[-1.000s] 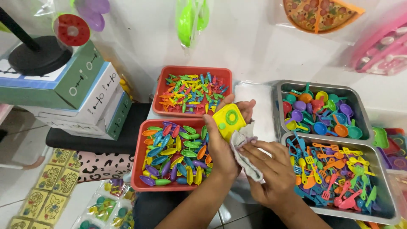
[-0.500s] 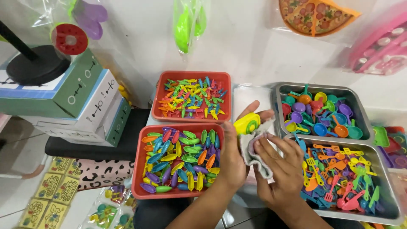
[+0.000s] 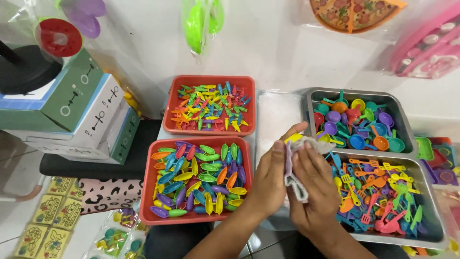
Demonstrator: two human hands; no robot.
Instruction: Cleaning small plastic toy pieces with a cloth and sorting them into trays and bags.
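yellow toy point(image 3: 293, 138) and cloth point(image 3: 298, 182) in both hands' fingers, above cluttered tray-covered table point(image 3: 280, 115)

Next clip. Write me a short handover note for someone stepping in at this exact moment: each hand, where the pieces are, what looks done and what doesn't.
Left hand: holds a small yellow toy piece, mostly hidden; only its edge shows at the fingertips.
Right hand: presses a white cloth against that piece.
Around them: near red tray of boat-shaped pieces, far red tray of small mixed pieces, far metal tray of toy pans and ladles, near metal tray of toy forks and spatulas.
Done: cannot tell which pieces have been wiped.
Left: the yellow piece is in hand, not in any tray.
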